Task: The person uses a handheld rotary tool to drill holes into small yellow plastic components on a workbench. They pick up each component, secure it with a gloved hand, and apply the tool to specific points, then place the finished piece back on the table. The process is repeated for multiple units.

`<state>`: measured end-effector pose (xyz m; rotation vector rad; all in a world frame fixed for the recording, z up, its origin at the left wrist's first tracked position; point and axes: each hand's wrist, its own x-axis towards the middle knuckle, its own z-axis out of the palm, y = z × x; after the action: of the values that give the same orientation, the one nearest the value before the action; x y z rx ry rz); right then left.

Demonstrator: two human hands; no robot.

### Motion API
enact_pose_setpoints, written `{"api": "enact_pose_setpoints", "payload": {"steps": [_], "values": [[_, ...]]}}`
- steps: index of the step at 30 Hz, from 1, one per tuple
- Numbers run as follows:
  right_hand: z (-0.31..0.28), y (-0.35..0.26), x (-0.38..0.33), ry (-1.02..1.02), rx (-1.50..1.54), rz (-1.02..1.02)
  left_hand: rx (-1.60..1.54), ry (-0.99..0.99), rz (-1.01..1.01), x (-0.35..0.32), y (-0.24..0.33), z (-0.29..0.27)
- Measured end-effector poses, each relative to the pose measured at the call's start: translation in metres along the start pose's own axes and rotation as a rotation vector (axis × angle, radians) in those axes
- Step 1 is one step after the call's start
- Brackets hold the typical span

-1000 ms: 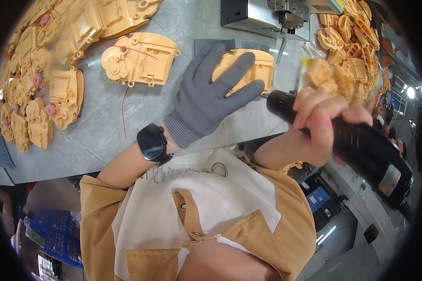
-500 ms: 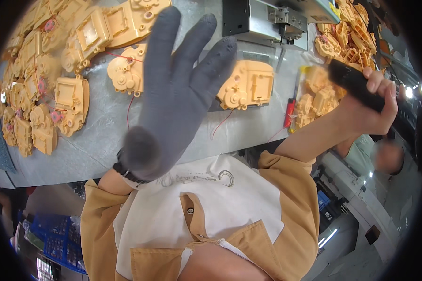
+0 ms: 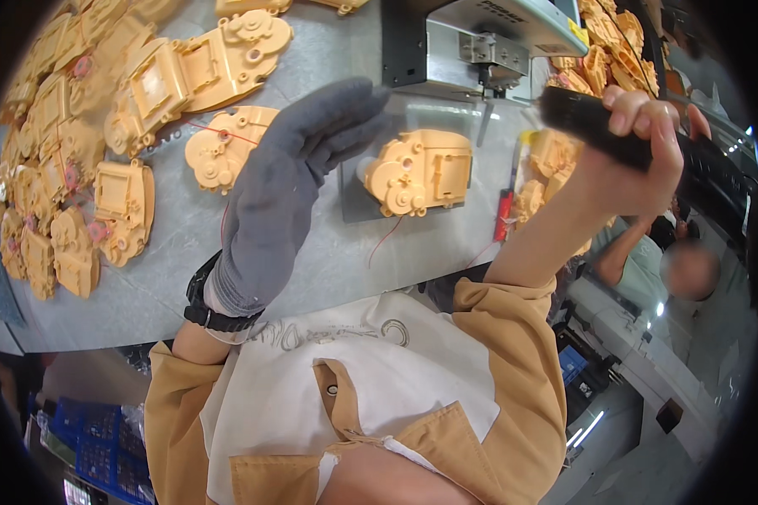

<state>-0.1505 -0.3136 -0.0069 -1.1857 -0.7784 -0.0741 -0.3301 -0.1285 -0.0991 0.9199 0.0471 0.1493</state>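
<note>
My left hand [image 3: 290, 168], in a grey glove with a black band at the wrist, is held above the metal table [image 3: 156, 290]. Its fingers are stretched out close together, and nothing shows in them. Just right of the fingertips a yellow-orange plastic housing [image 3: 421, 172] lies on a dark flat plate, a thin red wire trailing from its front. Partly behind my left hand sits another such housing [image 3: 219, 151] with a red wire. At the right, my bare right hand [image 3: 648, 160] grips a black cylindrical tool [image 3: 589, 119], raised and slanting; its exact kind is unclear.
Many similar housings [image 3: 126, 202] crowd the table's left side. A metal machine [image 3: 480, 50] stands at the back. More orange parts [image 3: 615, 38] are heaped behind right, with others in a bin [image 3: 547, 168] beside a red lighter-like object [image 3: 504, 215]. Another person [image 3: 627, 248] is farther right.
My left hand has drawn down and left, turning from spread fingers to edge-on, uncovering more of the housing. My right hand with the black tool has shifted left and slightly up. The view has shifted slightly.
</note>
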Motion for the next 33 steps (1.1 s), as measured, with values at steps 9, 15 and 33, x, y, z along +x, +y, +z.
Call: {"api": "enact_pose_setpoints", "payload": {"steps": [9,15,33], "values": [[0.022,0.009,0.002,0.0,-0.328,-0.13,-0.278,0.092,-0.252,0.004,0.008,-0.011],[0.036,0.017,-0.003,0.138,-0.16,-0.126,-0.33,0.036,-0.251,0.002,0.006,-0.009],[0.051,-0.024,-0.065,0.04,0.1,0.002,-0.168,0.029,-0.201,0.0,-0.003,-0.008]]}}
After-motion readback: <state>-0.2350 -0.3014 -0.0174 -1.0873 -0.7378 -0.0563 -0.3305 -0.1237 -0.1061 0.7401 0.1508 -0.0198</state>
